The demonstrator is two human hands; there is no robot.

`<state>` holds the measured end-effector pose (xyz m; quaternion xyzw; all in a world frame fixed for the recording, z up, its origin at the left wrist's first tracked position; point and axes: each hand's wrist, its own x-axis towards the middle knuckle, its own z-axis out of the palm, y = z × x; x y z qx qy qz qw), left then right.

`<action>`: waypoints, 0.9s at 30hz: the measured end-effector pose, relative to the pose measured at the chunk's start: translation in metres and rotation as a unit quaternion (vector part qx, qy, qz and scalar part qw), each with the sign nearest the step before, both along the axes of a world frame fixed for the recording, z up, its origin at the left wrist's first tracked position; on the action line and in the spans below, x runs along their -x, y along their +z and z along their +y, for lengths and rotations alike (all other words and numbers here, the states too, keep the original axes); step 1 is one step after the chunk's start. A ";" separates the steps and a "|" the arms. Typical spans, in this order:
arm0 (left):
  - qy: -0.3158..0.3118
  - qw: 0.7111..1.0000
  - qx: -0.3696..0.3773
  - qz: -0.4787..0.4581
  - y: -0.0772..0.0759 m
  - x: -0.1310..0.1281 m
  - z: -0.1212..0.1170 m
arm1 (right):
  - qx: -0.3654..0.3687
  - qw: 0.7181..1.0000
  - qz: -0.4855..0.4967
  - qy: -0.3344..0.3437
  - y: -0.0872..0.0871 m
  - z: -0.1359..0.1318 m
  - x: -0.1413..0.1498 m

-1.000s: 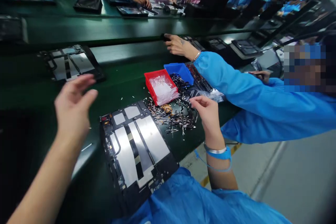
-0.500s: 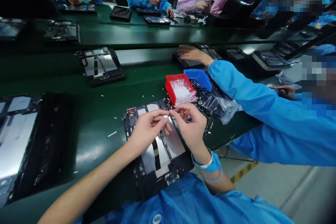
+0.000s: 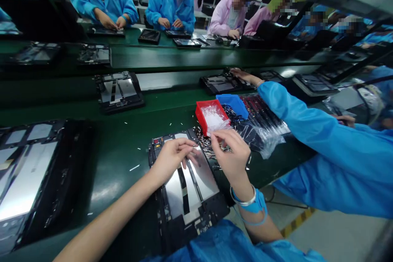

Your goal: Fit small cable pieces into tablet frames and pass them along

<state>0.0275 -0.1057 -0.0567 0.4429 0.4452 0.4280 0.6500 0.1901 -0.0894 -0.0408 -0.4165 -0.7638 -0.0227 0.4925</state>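
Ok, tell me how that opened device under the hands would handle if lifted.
The opened device is a flat slab, so it should probably stay stiff. Its shiny silver panels may be slippery. Small exposed components toward its near end suggest it could be fragile there.

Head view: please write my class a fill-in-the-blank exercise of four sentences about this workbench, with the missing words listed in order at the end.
1. The left hand is over a device on the ____ table.
2. The tray of whitish pieces is coloured ____.
3. The bin beside that tray is coloured ____.
4. The blue strap is worn on the person's own ____ arm.

Missing words: green; red; blue; right.
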 end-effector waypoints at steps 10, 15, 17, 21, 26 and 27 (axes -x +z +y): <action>0.024 1.000 0.003 -0.001 0.001 -0.001 0.001 | -0.021 0.992 -0.084 0.087 -0.019 -0.003 0.015; 0.029 1.000 0.001 0.009 0.002 -0.004 0.001 | -0.012 0.992 -0.087 0.085 -0.019 -0.003 0.012; 0.031 0.999 0.000 0.018 0.001 -0.003 0.001 | -0.014 0.992 -0.090 0.083 -0.020 -0.003 0.013; 0.042 0.998 -0.005 0.042 0.000 -0.001 0.001 | -0.022 0.993 -0.084 0.074 -0.023 -0.001 0.017; 0.055 0.996 -0.004 0.066 -0.005 0.001 0.002 | -0.019 0.993 -0.091 0.078 -0.024 0.001 0.018; 0.054 0.996 -0.003 0.069 -0.006 0.001 0.002 | -0.016 0.992 -0.095 0.080 -0.024 0.001 0.018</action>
